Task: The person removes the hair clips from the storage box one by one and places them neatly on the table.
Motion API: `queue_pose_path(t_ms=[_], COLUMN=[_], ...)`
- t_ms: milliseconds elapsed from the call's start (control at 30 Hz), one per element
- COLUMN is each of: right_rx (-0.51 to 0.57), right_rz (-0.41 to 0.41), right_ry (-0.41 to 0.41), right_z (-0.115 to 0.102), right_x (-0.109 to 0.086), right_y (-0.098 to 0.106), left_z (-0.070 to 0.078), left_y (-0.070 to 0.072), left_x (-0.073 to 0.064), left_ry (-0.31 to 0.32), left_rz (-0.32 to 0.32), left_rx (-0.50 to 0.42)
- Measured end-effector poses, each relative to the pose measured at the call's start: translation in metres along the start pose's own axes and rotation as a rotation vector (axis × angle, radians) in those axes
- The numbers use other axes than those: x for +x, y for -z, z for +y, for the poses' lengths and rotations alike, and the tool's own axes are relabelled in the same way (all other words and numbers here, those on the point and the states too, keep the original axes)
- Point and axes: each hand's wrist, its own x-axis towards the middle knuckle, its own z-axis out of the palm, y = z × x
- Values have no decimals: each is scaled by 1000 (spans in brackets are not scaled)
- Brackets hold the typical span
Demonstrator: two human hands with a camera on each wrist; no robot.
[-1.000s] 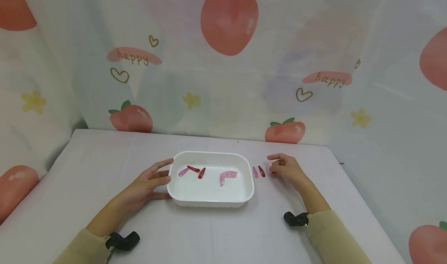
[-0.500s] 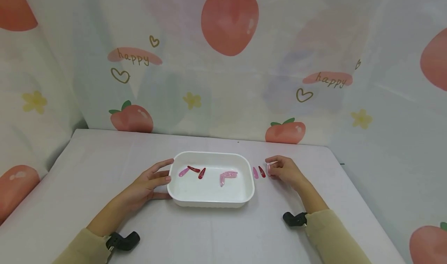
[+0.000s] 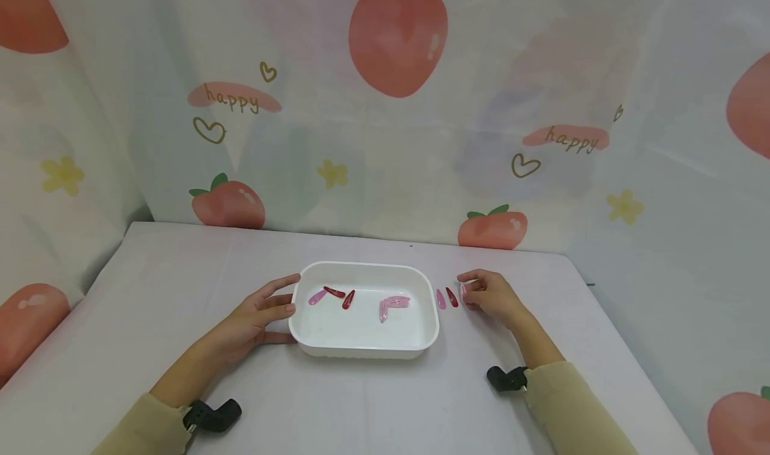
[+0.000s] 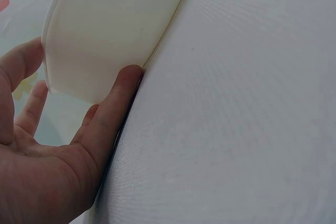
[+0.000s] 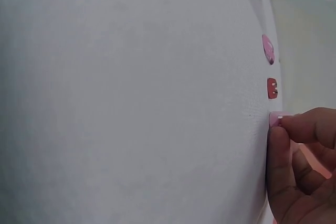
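My right hand (image 3: 496,296) pinches a light pink snap hair clip (image 3: 463,292) between thumb and finger, low over the table. In the right wrist view only part of that clip (image 5: 275,117) shows past the fingertips. Just left of it lie a red hair clip (image 3: 452,297) and a pink hair clip (image 3: 441,299). At the left end of a white plastic tray (image 3: 363,336), my left hand (image 3: 255,318) touches the rim and side wall with spread, mostly straight fingers. The left wrist view shows its thumb (image 4: 113,103) along the wall's base.
Inside the tray, a pink clip (image 3: 317,297) and two red clips, one slanting (image 3: 348,299), lie on the left. Two light pink clips (image 3: 398,301) form a corner on the right. A patterned cloth backdrop (image 3: 391,174) stands behind the white-covered table (image 3: 337,408).
My right hand has shifted slightly left with the light pink clip, which has turned from flat-facing to upright beside the red one. The left hand and tray keep their places.
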Motion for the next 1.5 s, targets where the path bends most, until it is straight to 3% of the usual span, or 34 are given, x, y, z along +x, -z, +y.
queue_pose_path(t_ms=[767, 933, 1233, 1500], right_rx=[20, 63, 185, 254], right_rz=[3, -3, -29, -94], right_ry=[-29, 21, 130, 204], right_z=[-10, -21, -58, -82], right_x=[-6, -12, -31, -39], right_y=[-1, -3, -12, -24], left_z=[1, 1, 1, 0], left_y=[-1, -1, 0, 1], left_x=[0, 0, -1, 0], left_ry=[1, 2, -3, -5], left_rz=[5, 5, -8, -12], left_rx=[12, 15, 11, 13])
